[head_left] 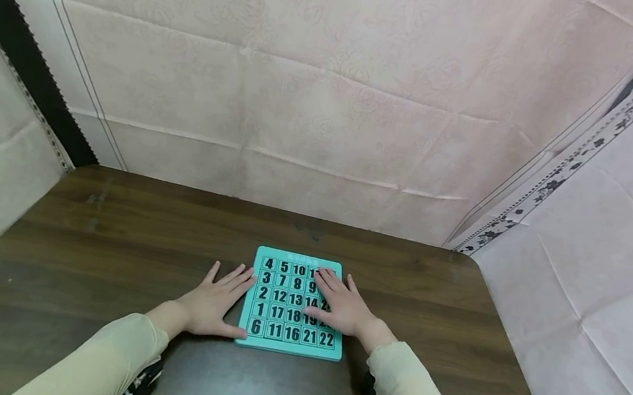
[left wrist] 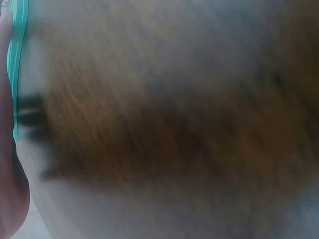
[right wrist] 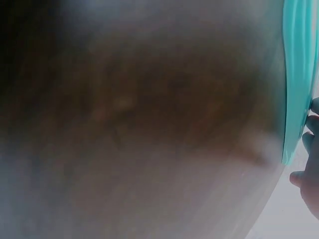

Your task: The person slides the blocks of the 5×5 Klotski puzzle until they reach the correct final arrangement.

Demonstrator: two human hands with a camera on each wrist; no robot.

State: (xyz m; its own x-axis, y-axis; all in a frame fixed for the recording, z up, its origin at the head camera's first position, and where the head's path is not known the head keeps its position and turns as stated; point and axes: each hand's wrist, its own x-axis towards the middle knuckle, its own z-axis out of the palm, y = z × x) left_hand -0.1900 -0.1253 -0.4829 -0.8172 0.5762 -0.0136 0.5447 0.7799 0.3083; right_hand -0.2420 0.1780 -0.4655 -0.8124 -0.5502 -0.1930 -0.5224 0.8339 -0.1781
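A turquoise sliding number puzzle [head_left: 296, 298] lies flat on the wooden table, its black numbers facing up; the bottom row reads 6, 11, 16, 21, 22. At its left edge, my left hand [head_left: 212, 308] has its fingers spread, with the fingertips and thumb at the frame. My right hand [head_left: 345, 309] lies over the right columns, fingers extended across the tiles and hiding several of them. In the left wrist view, part of the hand [left wrist: 7, 164] shows beside the puzzle's rim [left wrist: 19, 40]. The right wrist view catches fingertips [right wrist: 310, 144] by the opposite rim [right wrist: 299, 64].
The brown wooden table [head_left: 105, 250] extends around the puzzle. Pale patterned cloth [head_left: 281, 99] hangs behind its far edge, with more cloth [head_left: 607, 316] at the right and left sides. Dark wrist devices [head_left: 145, 380] sit under both sleeves.
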